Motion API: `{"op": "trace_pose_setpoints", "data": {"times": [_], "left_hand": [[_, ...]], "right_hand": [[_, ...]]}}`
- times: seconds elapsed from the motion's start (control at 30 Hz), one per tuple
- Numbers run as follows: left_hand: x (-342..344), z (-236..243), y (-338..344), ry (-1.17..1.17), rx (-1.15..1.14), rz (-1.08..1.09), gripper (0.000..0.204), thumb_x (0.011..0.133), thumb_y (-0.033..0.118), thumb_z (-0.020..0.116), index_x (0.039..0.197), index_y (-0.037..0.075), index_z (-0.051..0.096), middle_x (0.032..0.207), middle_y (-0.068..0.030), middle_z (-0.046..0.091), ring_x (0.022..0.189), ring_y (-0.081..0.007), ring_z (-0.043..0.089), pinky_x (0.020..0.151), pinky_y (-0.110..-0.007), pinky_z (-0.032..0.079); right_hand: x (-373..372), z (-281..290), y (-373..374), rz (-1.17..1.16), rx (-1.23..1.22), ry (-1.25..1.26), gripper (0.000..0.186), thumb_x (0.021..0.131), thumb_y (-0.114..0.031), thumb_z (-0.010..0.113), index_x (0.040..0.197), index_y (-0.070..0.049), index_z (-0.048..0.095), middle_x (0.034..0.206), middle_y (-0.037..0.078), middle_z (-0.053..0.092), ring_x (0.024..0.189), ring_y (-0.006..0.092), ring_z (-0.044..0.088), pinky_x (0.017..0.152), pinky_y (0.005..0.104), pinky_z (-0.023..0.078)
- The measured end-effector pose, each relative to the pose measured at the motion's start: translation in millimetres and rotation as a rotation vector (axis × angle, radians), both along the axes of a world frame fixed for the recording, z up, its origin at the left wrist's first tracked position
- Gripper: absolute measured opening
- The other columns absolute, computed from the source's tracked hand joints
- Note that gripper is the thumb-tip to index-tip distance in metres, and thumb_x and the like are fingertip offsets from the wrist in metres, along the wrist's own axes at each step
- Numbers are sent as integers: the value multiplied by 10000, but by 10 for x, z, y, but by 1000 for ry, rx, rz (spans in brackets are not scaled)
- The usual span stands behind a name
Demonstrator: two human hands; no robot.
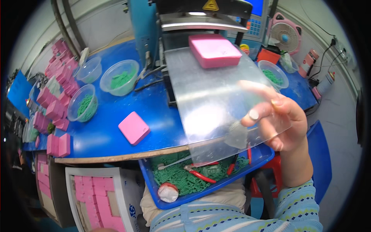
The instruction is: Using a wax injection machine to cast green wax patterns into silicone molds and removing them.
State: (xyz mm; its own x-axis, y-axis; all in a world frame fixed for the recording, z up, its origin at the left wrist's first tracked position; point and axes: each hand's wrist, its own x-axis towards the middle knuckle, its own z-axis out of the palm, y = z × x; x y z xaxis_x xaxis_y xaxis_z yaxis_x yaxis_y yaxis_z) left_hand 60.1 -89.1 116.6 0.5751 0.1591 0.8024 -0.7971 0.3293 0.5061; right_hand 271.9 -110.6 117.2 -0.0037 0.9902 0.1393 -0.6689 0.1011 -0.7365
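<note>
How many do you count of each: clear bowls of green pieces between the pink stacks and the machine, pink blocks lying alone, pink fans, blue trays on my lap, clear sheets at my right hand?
Clear bowls: 2
Pink blocks: 2
Pink fan: 1
Blue tray: 1
Clear sheet: 1
Total: 7

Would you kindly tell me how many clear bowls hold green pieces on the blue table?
3: a bowl left of the machine, a second bowl nearer the stacked pink blocks, and a third bowl right of the machine. Others may be hidden.
</note>
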Motion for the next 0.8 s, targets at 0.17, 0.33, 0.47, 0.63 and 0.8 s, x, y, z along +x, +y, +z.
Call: {"op": "trace_pose_setpoints", "data": {"times": [0.17, 0.33, 0.47, 0.63, 0.8], "left_hand": [[210, 47, -54, 17, -22, -205, 420, 886, 381, 482, 1069, 7, 534, 1058, -154, 559, 1024, -228, 511, 841, -256, 385], [364, 107, -92, 47, -33, -351, 404, 886, 372, 485, 1044, 4, 544, 1030, -149, 568, 994, -223, 522, 818, -256, 394], [403, 130, -66, 93, -47, -409, 393, 886, 364, 487, 1024, 2, 551, 1009, -146, 575, 969, -220, 532, 800, -256, 401], [370, 149, 14, 171, -59, -439, 380, 886, 355, 490, 999, -1, 560, 982, -142, 584, 939, -215, 543, 777, -257, 410], [378, 210, 79, 247, -39, -532, 368, 886, 345, 493, 974, -3, 570, 954, -137, 593, 908, -211, 555, 754, -257, 420]], "right_hand": [[156, -3, 167, 136, 27, 33, 575, 863, -143, 369, 1312, 143, 152, 1016, 314, 567, 490, 255, 602, 402, 286, 506], [362, 59, 245, 200, -12, 169, 571, 866, -150, 351, 1315, 140, 152, 1094, 386, 481, 490, 235, 612, 421, 234, 524], [345, 10, 273, 227, 11, 146, 579, 861, -144, 349, 1327, 126, 134, 1094, 385, 480, 475, 226, 604, 396, 228, 519], [322, -15, 205, 165, 25, 101, 603, 857, -149, 340, 1338, 116, 90, 1014, 387, 514, 434, 213, 575, 361, 218, 494], [309, -87, 266, 161, -7, 122, 597, 864, -146, 322, 1336, 125, 78, 1028, 404, 500, 440, 224, 579, 396, 242, 513]]}}
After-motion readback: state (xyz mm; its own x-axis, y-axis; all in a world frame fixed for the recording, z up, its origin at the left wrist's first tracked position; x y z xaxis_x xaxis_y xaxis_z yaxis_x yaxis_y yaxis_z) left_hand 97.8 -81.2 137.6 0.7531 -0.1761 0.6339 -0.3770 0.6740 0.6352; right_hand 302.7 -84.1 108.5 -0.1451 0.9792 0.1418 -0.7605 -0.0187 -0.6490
